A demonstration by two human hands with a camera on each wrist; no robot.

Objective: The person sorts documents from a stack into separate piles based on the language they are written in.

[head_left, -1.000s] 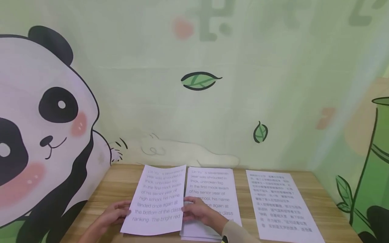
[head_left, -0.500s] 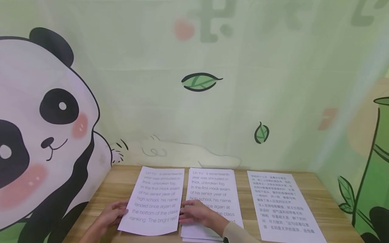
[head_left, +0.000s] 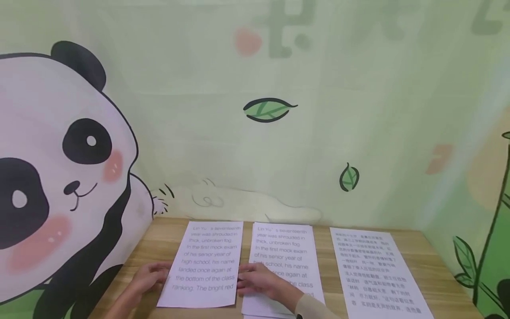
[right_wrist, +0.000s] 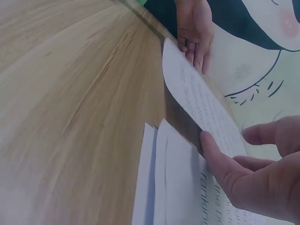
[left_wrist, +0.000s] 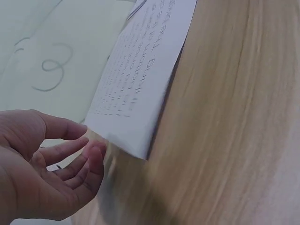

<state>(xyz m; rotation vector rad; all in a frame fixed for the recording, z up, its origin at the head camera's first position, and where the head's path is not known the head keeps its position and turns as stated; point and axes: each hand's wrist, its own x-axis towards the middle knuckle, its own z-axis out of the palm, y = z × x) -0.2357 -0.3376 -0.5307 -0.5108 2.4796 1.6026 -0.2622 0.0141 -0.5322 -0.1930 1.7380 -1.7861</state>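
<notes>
A white sheet (head_left: 205, 261) printed with English text lies at the left of the wooden table. My left hand (head_left: 150, 277) is at its left edge. In the left wrist view that hand's loosely bent fingers (left_wrist: 65, 127) come right up to the sheet's corner (left_wrist: 136, 140). At the sheet's right edge is my right hand (head_left: 260, 281), thumb and fingers spread apart in the right wrist view, with the thumb (right_wrist: 211, 145) right at the edge. Beneath my right hand lies a stack of similar printed sheets (head_left: 280, 248), partly hidden by it.
Another sheet (head_left: 374, 270), with Chinese text, lies at the right of the table (head_left: 326, 266). Behind the table hangs a green backdrop (head_left: 199, 146) with a panda and leaves. Several papers in the middle stack are slightly offset.
The left sheet, curved and raised at first, has come down flatter onto the table. Both hands stay at its sides, and the fingers have loosened. The head view has shifted slightly.
</notes>
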